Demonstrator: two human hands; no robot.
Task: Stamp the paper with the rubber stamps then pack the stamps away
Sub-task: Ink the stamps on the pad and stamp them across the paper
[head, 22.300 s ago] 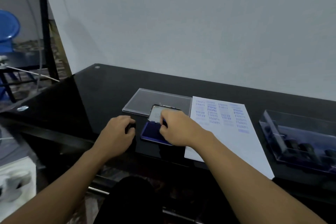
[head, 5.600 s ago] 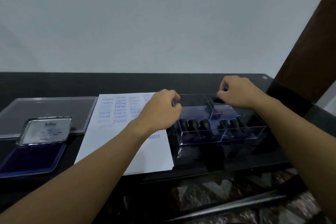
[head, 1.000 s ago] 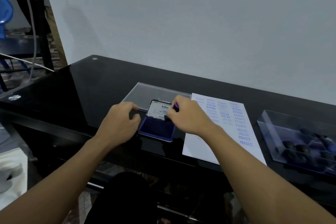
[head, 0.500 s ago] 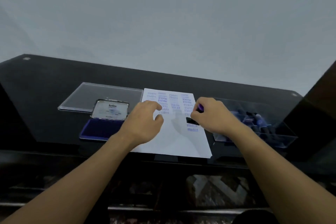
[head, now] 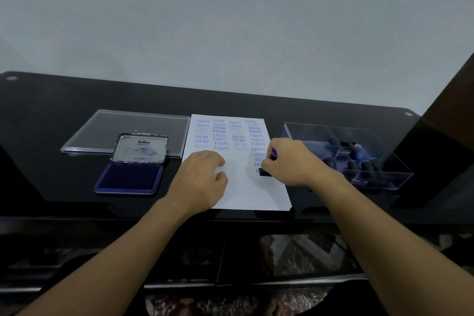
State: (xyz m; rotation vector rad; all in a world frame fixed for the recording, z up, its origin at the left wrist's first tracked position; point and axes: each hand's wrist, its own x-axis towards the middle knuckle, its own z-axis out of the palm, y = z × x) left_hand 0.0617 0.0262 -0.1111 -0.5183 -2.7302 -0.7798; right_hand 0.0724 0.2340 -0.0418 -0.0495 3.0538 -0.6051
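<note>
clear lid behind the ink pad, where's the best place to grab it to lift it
Likely the left short edge, approached from the left. The clear lid lies flat on the table; the open ink pad blocks its near edge and the paper lies by its right edge, leaving the left rim free.

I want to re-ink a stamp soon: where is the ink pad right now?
Head view: the ink pad lies open left of the paper, at the clear lid's near edge.
</note>
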